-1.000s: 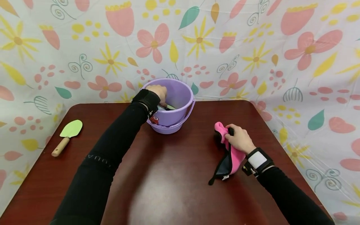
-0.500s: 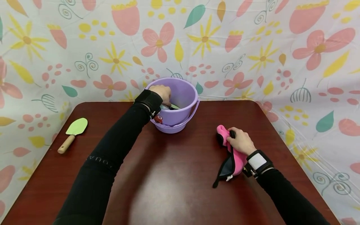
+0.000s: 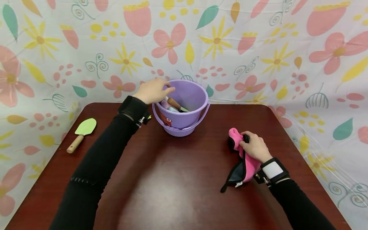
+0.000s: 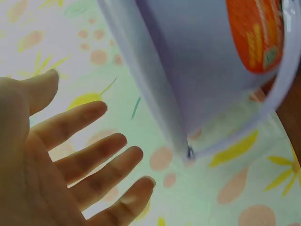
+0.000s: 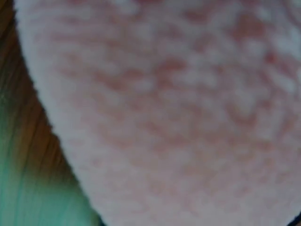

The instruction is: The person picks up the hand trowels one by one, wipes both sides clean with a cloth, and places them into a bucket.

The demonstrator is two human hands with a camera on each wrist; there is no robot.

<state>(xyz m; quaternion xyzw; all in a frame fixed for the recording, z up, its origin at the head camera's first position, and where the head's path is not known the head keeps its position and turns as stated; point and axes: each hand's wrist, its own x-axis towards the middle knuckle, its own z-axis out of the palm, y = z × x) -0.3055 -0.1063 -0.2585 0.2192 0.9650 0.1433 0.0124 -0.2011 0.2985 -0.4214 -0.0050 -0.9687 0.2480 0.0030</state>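
A purple bucket (image 3: 184, 119) with a swing handle stands at the back of the table. Inside it lie a wooden-handled tool (image 3: 173, 103) and a few pale items, partly hidden by the wall. My left hand (image 3: 152, 91) hovers at the bucket's left rim with nothing in it; in the left wrist view its fingers (image 4: 101, 172) are spread apart from the rim. On the right, my right hand (image 3: 256, 147) grips a pink fabric pouch (image 3: 252, 167) with black trim and a dark lining. Pink fuzzy cloth (image 5: 178, 117) fills most of the right wrist view.
A hand trowel (image 3: 83, 131) with a light green blade and wooden handle lies at the table's left side. Behind the brown table (image 3: 172, 179) hangs a flower-print cloth (image 3: 218, 57), close to the bucket.
My left hand has come up out of the bucket and moved left to its rim, its fingers loosened. The right hand keeps its grip on the pink pouch. The head view has shifted slightly.
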